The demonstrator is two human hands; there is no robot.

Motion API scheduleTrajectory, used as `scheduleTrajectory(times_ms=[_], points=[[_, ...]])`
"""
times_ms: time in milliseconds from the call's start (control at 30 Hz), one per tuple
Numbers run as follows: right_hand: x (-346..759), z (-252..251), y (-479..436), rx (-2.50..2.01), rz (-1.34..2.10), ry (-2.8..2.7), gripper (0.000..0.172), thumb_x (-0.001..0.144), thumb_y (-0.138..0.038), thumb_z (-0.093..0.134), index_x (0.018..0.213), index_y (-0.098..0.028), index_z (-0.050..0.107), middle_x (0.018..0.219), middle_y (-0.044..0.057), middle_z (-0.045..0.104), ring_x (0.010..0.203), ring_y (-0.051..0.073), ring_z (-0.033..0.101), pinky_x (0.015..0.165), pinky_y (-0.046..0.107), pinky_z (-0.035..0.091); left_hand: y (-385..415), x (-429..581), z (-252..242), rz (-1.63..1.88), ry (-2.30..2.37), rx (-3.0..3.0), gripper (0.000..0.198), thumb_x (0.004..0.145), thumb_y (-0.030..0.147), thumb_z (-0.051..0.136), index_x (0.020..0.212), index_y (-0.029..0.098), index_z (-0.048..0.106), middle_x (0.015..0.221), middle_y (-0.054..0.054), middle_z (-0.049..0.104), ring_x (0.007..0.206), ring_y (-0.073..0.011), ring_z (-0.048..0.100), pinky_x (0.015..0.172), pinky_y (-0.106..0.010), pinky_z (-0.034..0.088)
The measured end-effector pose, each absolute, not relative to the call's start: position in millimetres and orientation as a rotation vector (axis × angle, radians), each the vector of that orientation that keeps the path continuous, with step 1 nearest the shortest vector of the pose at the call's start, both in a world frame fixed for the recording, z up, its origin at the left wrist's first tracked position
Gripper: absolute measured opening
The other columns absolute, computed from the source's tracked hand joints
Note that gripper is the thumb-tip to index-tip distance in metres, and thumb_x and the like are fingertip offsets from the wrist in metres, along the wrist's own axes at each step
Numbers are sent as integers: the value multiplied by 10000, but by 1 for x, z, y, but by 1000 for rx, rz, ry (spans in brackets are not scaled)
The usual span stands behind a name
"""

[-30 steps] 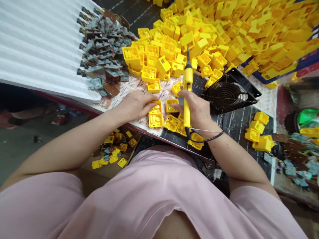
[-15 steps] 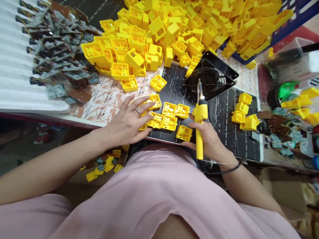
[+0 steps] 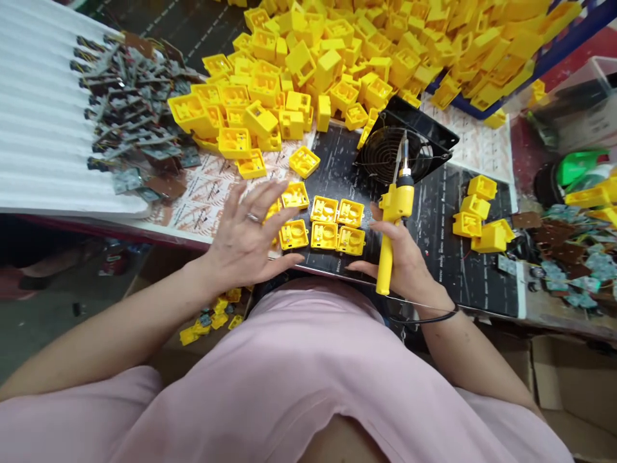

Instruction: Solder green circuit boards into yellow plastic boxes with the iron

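Note:
My left hand [image 3: 250, 238] is open, its fingers spread at the left side of several small yellow plastic housings. A ring is on one finger, and part of a housing is hidden behind the fingers. One yellow housing [image 3: 294, 235] lies just right of the fingertips. Beside it, a block of housings [image 3: 324, 236] sits in two rows, open sides up. My right hand [image 3: 402, 254] grips a yellow soldering gun [image 3: 398, 200] with its metal tip pointing up and away. The thumb and a finger stretch leftward from the handle, near the block's right edge.
A black fan [image 3: 402, 145] stands behind the soldering gun. Beyond it are a large heap of yellow housings [image 3: 328, 67] and a blue basket [image 3: 549, 64]. Circuit boards [image 3: 139, 116] are piled at left on white foam [image 3: 38, 128]. More housings [image 3: 475, 207] and boards lie at right.
The loose housing by my right hand has moved up against the block's lower right corner. My left hand has drawn back leftward, its fingers spreading. The soldering gun stays in my right hand.

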State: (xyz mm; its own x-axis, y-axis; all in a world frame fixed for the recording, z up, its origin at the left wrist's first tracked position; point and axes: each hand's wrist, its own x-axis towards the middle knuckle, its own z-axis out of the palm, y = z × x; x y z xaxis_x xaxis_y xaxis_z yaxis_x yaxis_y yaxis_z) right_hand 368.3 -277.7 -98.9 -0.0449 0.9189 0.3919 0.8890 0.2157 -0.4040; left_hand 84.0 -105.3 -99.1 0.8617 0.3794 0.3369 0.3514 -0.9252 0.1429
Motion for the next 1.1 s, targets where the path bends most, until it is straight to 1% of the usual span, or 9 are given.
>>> scheduleTrajectory(times_ms=[100,200,300,367,500,600,700,900,1100], points=[[361,-106,-275,-1620,130,-1932,720,889,-589,799,1434,-276,448,1463,189,616,1376,401,606,1152,651,512,-100,71,-108,435,713,2912,857,971,714,521,1673,300,256,1759,-149,328,1663,-406,222,1323,-694,210],[354,-114,-260,-1636,84,-2014,741,854,-633,816,1408,-264,489,1467,187,617,1462,433,521,1209,725,415,-87,77,-115,240,733,2905,911,971,777,435,1708,297,200,1787,-69,293,1679,-409,143,1343,-661,169],[357,-114,-242,-1743,138,-2070,826,808,-686,834,1430,-253,507,1490,193,609,1517,460,452,1249,763,321,-69,95,-108,140,581,2913,927,959,808,407,1688,247,291,1797,-87,265,1665,-418,191,1335,-641,194],[364,-110,-233,-1751,210,-2096,889,787,-711,839,1462,-255,482,1541,203,572,1523,449,448,1257,748,320,-59,108,-95,168,586,2899,881,977,774,418,1637,191,403,1748,-152,362,1608,-404,343,1298,-606,295],[372,-104,-224,-1682,258,-2154,942,780,-779,803,1483,-261,449,1599,204,522,1532,433,445,1267,730,319,-50,136,-59,-12,926,3000,511,1066,461,430,1360,139,697,1280,-190,762,1264,-377,670,1103,-579,475],[369,-105,-221,-1686,271,-2184,891,806,-759,793,1459,-247,466,1511,202,599,1504,439,480,1254,732,338,-46,156,-41,-333,879,3106,342,1031,252,481,1166,153,779,1036,-158,808,1076,-340,734,1005,-543,501],[367,-109,-221,-1682,290,-2189,786,855,-641,804,1453,-255,471,1493,184,618,1486,422,502,1255,712,354,-42,170,-38,-414,675,3150,309,966,126,518,1101,181,790,1003,-130,808,1031,-300,745,966,-466,502],[370,-111,-223,-1623,290,-2170,747,884,-524,797,1477,-252,433,1497,187,614,1456,407,525,1235,684,395,-36,180,-42,-414,519,3157,347,919,113,537,1130,220,790,1010,-81,812,957,-255,754,837,-364,518],[371,-112,-224,-1568,262,-2153,724,919,-559,758,1473,-249,411,1488,200,609,1412,400,564,1153,643,497,-24,185,-42,-300,189,2952,426,862,17,596,1054,312,834,1181,-18,815,1113,-231,751,985,-333,525]])
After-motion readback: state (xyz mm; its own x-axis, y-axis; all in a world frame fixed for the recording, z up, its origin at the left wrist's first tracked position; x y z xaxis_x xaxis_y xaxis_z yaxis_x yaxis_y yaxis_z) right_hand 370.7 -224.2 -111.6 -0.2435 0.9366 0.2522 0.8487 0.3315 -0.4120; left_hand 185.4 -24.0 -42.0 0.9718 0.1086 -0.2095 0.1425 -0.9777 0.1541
